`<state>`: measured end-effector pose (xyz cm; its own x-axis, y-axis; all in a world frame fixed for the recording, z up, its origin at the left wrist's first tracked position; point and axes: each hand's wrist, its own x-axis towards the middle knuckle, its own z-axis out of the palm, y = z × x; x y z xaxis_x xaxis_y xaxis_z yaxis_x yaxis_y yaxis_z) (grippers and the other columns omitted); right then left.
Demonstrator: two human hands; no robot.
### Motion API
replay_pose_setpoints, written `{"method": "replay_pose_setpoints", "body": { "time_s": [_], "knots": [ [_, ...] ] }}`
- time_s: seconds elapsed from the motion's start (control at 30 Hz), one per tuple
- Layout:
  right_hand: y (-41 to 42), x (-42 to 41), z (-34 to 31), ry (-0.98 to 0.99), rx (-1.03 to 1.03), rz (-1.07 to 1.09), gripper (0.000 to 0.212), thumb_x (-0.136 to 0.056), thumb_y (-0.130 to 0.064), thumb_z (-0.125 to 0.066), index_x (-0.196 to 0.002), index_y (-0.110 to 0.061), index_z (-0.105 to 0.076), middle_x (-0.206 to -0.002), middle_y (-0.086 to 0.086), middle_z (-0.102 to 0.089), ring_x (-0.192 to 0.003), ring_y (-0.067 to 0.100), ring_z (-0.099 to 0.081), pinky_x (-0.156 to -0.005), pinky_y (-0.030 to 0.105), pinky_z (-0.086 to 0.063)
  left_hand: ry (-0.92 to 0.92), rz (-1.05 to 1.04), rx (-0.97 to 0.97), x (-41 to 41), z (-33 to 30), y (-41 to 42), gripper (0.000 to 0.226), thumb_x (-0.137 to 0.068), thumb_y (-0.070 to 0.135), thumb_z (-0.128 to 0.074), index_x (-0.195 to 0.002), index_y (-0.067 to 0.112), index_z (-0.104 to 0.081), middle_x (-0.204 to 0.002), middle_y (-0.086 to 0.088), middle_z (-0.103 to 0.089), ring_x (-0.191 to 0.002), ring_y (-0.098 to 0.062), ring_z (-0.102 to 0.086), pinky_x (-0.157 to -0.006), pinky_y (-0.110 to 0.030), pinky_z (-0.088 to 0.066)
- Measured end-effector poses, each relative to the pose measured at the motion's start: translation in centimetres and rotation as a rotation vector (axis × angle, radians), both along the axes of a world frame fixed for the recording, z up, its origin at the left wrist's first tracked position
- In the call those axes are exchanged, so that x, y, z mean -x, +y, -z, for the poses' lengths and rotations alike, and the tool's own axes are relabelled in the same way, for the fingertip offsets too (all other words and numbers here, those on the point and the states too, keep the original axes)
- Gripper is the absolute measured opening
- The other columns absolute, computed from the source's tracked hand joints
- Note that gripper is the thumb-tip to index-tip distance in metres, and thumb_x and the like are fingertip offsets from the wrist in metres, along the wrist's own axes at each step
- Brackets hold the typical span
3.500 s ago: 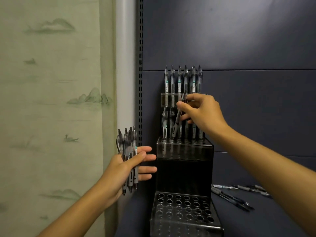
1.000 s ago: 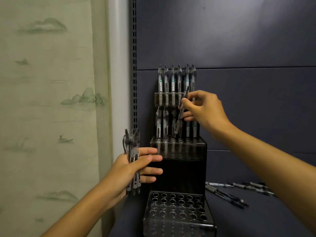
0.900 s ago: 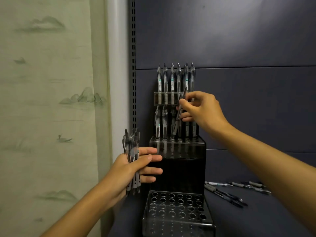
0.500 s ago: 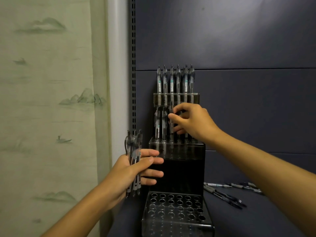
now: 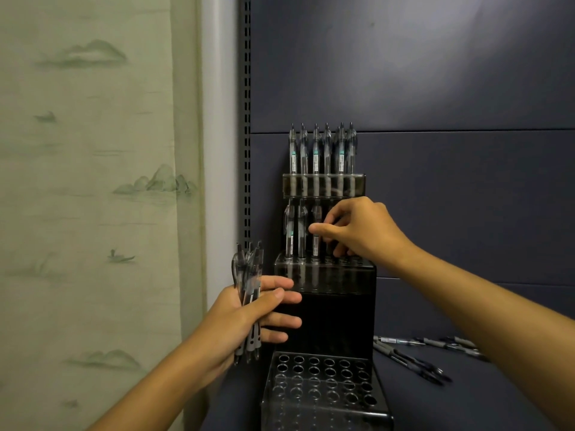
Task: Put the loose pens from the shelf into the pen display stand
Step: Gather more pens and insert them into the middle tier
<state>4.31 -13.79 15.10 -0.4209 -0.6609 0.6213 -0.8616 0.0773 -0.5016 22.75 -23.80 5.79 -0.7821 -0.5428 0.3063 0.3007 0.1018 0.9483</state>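
A tiered pen stand (image 5: 326,309) sits against a dark blue shelf back panel (image 5: 435,73), its top row (image 5: 322,157) filled with upright pens. The right hand (image 5: 357,231) pinches a pen (image 5: 316,241) standing third from the left in the middle tier, beside two pens already seated. The left hand (image 5: 249,312) grips a bundle of pens (image 5: 249,293) just left of the stand. The perforated bottom tier (image 5: 323,381) holds none. Loose pens (image 5: 413,359) lie on the shelf (image 5: 466,399) to the right.
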Motion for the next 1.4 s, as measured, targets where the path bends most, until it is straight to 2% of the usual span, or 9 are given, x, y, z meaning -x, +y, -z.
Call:
{"method": "replay_pose_setpoints", "body": {
  "time_s": [0.13, 0.27, 0.47, 0.63, 0.8, 0.93, 1.1, 1.23, 1.4],
  "knots": [
    [0.9, -1.4, -0.7, -0.12, 0.155, -0.171, 0.024, -0.086, -0.038, -0.074, -0.086, -0.014, -0.07, -0.068, -0.001, -0.073, -0.052, 0.012, -0.067, -0.052, 0.018, -0.049, 0.0, -0.006, -0.012, 0.2, -0.4, 0.4, 0.023, -0.091, 0.016, -0.059, -0.112, 0.011, -0.066, -0.102, -0.008, -0.076, -0.081, -0.025, -0.074, -0.056, -0.025, -0.058],
    [1.3, -3.8, -0.4, -0.167, 0.031, -0.391, 0.021, -0.085, -0.035, -0.074, -0.095, -0.016, -0.073, -0.077, 0.0, -0.074, -0.062, 0.013, -0.069, -0.054, 0.016, -0.047, 0.018, 0.0, -0.072, 1.2, -1.0, 1.2, 0.024, -0.089, 0.021, -0.061, -0.112, 0.014, -0.066, -0.102, -0.007, -0.076, -0.076, -0.022, -0.075, -0.048, -0.02, -0.051],
    [1.1, -4.8, 1.3, -0.175, -0.034, -0.354, 0.034, -0.077, -0.037, -0.081, -0.103, -0.02, -0.067, -0.083, 0.002, -0.076, -0.071, 0.014, -0.074, -0.07, 0.032, -0.062, 0.019, -0.036, -0.02, 2.5, -1.7, 2.5, 0.017, -0.093, 0.021, -0.059, -0.108, 0.015, -0.067, -0.096, -0.006, -0.077, -0.073, -0.021, -0.074, -0.047, -0.022, -0.041],
    [0.8, -5.6, 2.8, -0.069, 0.01, -0.215, 0.033, -0.074, -0.04, -0.084, -0.09, -0.018, -0.065, -0.074, -0.003, -0.075, -0.071, 0.004, -0.071, -0.075, 0.029, -0.059, -0.054, -0.197, 0.116, 3.4, -1.2, 2.5, 0.015, -0.097, 0.021, -0.057, -0.11, 0.025, -0.063, -0.07, -0.001, -0.075, -0.041, -0.007, -0.051, -0.039, -0.019, -0.033],
    [0.9, -5.4, 2.5, -0.112, 0.034, -0.222, 0.025, -0.084, -0.037, -0.078, -0.083, -0.013, -0.068, -0.069, 0.001, -0.075, -0.056, 0.006, -0.069, -0.061, 0.029, -0.06, -0.004, -0.163, 0.123, 3.2, -1.1, 2.2, 0.012, -0.093, 0.023, -0.061, -0.087, 0.015, -0.068, -0.054, 0.0, -0.063, -0.04, -0.008, -0.046, -0.038, -0.016, -0.033],
    [0.7, -5.2, 1.3, -0.152, 0.137, -0.214, 0.025, -0.088, -0.034, -0.073, -0.086, -0.009, -0.068, -0.073, 0.007, -0.074, -0.06, 0.008, -0.071, -0.056, 0.019, -0.053, 0.052, -0.082, 0.062, 3.1, -0.7, 1.7, 0.012, -0.09, 0.022, -0.065, -0.087, 0.011, -0.066, -0.069, -0.003, -0.065, -0.044, -0.008, -0.038, -0.042, -0.02, -0.03],
    [1.3, -3.7, -1.7, -0.331, 0.316, -0.33, 0.019, -0.092, -0.027, -0.068, -0.102, -0.012, -0.069, -0.088, 0.007, -0.075, -0.069, 0.022, -0.075, -0.061, 0.029, -0.058, 0.01, -0.065, 0.101, 2.4, -0.4, 1.0, 0.023, -0.088, 0.031, -0.063, -0.09, 0.008, -0.065, -0.059, 0.005, -0.06, -0.043, -0.006, -0.036, -0.041, -0.018, -0.032],
    [1.8, -1.0, -3.4, -0.24, 0.356, -0.231, 0.022, -0.093, -0.027, -0.068, -0.11, -0.014, -0.069, -0.091, 0.004, -0.076, -0.068, 0.019, -0.075, -0.059, 0.026, -0.056, 0.018, -0.063, 0.102, 1.8, -0.6, 0.6, 0.036, -0.083, 0.037, -0.057, -0.108, 0.013, -0.067, -0.082, 0.0, -0.072, -0.047, -0.009, -0.046, -0.044, -0.021, -0.04],
    [1.9, 2.0, -3.0, -0.148, 0.325, -0.074, 0.032, -0.092, -0.027, -0.069, -0.119, -0.01, -0.067, -0.092, -0.001, -0.075, -0.066, 0.014, -0.074, -0.062, 0.027, -0.061, 0.034, -0.02, 0.097, 1.4, -0.6, 0.4, 0.037, -0.085, 0.035, -0.053, -0.112, 0.013, -0.065, -0.092, -0.007, -0.075, -0.062, -0.017, -0.065, -0.055, -0.024, -0.054]
  ]
}}
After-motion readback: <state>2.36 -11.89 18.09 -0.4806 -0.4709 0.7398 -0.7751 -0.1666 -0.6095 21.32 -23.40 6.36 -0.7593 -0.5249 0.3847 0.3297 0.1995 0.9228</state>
